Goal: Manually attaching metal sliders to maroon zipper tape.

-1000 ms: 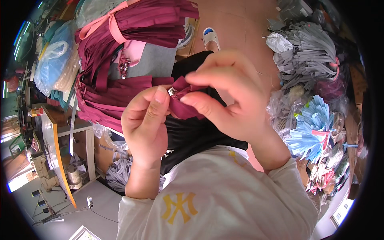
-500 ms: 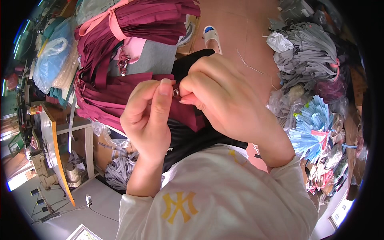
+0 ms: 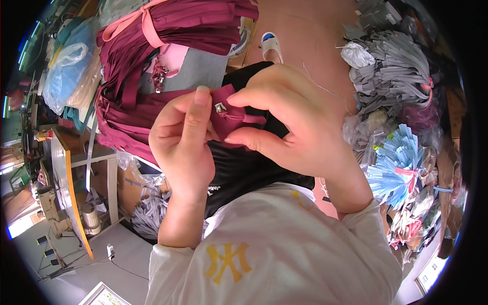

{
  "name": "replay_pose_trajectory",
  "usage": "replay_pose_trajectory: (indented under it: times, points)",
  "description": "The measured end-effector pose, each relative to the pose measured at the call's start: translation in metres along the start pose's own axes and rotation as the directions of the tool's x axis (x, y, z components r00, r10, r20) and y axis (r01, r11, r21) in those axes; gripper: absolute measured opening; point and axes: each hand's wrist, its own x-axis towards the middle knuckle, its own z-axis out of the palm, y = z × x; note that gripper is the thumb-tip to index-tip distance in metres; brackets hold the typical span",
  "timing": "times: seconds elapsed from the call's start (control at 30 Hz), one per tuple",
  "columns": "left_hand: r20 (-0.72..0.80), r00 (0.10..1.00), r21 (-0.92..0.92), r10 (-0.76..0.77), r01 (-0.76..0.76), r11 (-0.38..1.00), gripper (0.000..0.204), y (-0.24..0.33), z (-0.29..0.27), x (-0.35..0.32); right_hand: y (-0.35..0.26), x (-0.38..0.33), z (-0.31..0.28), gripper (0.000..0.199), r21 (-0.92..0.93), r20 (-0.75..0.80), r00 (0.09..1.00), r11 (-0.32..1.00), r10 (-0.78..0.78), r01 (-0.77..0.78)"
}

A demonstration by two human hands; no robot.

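Between the thumb and fingers of my left hand (image 3: pixel 183 134) is the end of a maroon zipper (image 3: pixel 232 122). A small silver metal slider (image 3: pixel 220 108) shows on it, just beside my left fingertips. My right hand (image 3: pixel 295 119) is at the other side of the zipper. Its thumb and index finger are spread apart, with the tips close to the maroon tape; whether they touch it I cannot tell. More maroon zippers (image 3: pixel 124 119) lie loose beyond my left hand.
A maroon zipper bundle (image 3: pixel 195 25) tied with a pink strip (image 3: pixel 151 33) lies at the far left, near a small cluster of metal pulls (image 3: pixel 160 71). Grey bundles (image 3: pixel 396 61) and a light blue bundle (image 3: pixel 394 162) are piled at right. A table (image 3: pixel 68 188) stands on the left.
My right thumb and index finger were pinched together at the slider. Now they have parted and the maroon tape with the slider shows between my hands. My left hand still pinches.
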Motion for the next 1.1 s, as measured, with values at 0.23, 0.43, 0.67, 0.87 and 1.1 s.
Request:
replay_pose_trajectory:
  times: [0.23,0.43,0.67,0.87,1.1]
  points:
    - [0.022,0.998,-0.045,-0.051,0.052,0.998,0.015,0.008,0.006,-0.001,0.008,-0.001,0.002,0.013,-0.07,0.01,0.998,0.996,-0.062,0.062]
    - [0.03,0.995,-0.004,-0.1,0.1,0.995,0.015,0.007,0.0,0.006,0.008,-0.001,0.005,0.011,-0.213,0.042,0.989,0.966,-0.139,0.145]
    - [-0.088,0.996,0.013,-0.021,0.022,1.0,0.019,0.004,-0.015,0.029,0.01,-0.013,0.005,0.019,-0.184,0.222,0.969,0.972,-0.106,0.148]
    - [-0.002,0.998,-0.215,-0.065,0.063,0.975,0.02,0.012,-0.023,0.034,0.018,-0.02,0.022,0.042,0.583,0.201,0.954,0.755,0.224,-0.3]
    - [-0.195,0.975,-0.115,-0.106,0.084,0.99,0.024,0.028,-0.046,0.023,0.009,-0.03,0.036,0.022,0.369,0.592,0.72,0.672,0.361,-0.641]
